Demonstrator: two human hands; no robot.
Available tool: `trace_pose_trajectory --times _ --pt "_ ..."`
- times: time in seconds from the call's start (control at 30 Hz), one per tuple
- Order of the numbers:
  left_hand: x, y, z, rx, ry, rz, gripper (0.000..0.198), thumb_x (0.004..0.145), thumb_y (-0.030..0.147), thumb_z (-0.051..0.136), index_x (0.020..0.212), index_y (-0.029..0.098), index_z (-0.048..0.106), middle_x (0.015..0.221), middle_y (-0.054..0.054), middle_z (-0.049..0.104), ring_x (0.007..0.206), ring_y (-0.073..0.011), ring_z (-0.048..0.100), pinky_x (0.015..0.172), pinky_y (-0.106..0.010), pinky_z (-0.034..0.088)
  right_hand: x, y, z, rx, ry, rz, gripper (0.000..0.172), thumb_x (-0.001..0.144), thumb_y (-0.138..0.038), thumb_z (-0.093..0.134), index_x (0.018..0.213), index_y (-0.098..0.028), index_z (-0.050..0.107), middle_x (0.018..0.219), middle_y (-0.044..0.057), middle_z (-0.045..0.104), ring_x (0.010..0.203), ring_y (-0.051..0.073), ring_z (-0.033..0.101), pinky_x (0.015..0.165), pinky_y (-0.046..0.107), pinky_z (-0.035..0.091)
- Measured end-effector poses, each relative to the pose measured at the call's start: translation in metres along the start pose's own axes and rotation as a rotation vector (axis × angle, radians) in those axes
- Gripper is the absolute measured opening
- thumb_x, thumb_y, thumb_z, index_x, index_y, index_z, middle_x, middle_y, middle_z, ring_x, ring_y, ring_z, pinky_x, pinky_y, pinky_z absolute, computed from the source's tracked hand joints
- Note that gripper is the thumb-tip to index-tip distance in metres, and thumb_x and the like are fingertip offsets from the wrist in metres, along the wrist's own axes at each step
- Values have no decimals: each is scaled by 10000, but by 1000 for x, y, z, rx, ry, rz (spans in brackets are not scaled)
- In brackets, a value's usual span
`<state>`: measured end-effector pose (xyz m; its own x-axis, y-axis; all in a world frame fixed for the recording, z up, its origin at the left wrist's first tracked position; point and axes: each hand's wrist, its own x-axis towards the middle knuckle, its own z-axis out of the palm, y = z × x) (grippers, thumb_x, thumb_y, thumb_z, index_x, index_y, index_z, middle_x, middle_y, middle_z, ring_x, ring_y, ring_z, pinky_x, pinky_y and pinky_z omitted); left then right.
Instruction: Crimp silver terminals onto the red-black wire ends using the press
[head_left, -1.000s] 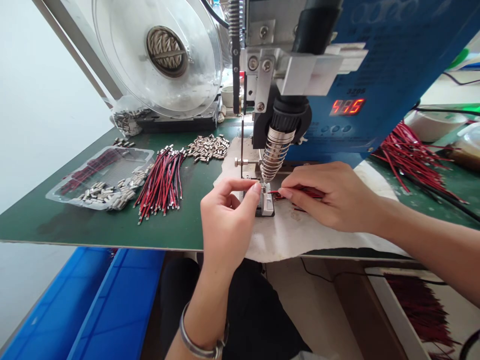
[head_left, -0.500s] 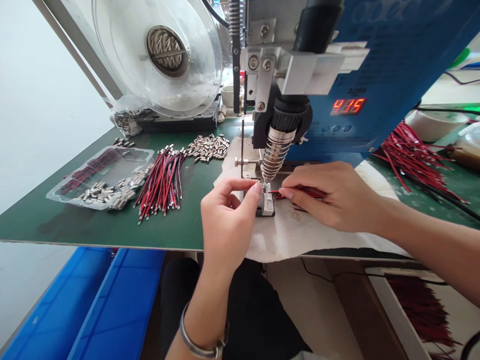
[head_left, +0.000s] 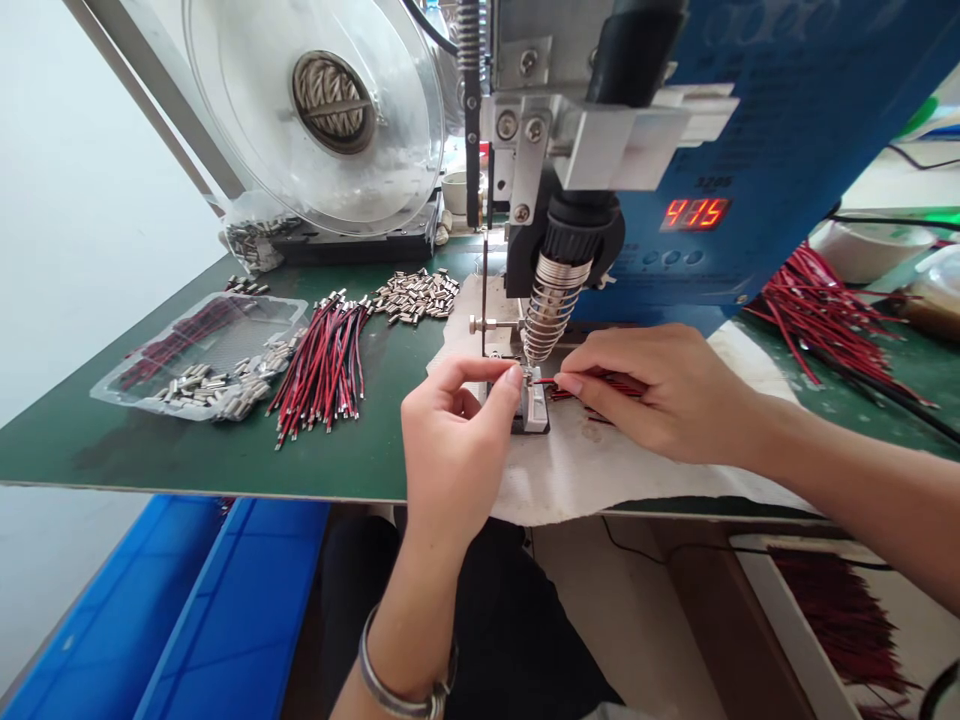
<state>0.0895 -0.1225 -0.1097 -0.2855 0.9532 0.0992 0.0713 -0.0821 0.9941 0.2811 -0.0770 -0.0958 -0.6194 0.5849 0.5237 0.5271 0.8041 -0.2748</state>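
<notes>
My left hand is closed in a pinch beside a small grey fixture block, thumb and forefinger pressed on something too small to name. From the right, my right hand pinches a thin red and black wire and points its end at the block. Further red wires lie under that palm. The block sits on a white cloth. A soldering iron tip with a coiled metal sleeve points down onto the block from the blue machine.
A bundle of red and black wires and a heap of small metal cylinders lie on the green table. A clear tray holds more. Behind stand a clear solder reel, a red display and another wire pile.
The red display has gone from 485 to 475. My right hand has edged the wire end slightly closer to the block. My left hand has stayed put.
</notes>
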Motion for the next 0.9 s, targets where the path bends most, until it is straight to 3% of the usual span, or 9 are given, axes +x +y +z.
trace_pose_trajectory --times 0.9 --pt "3 -2 -3 -23 -35 -39 170 795 365 799 775 199 771 535 43 406 525 -92 311 502 -252 223 7 -6 -2 0 -59 37 236 1013 -248 507 835 -203 654 730 27 697 658 175 607 632 310 427"
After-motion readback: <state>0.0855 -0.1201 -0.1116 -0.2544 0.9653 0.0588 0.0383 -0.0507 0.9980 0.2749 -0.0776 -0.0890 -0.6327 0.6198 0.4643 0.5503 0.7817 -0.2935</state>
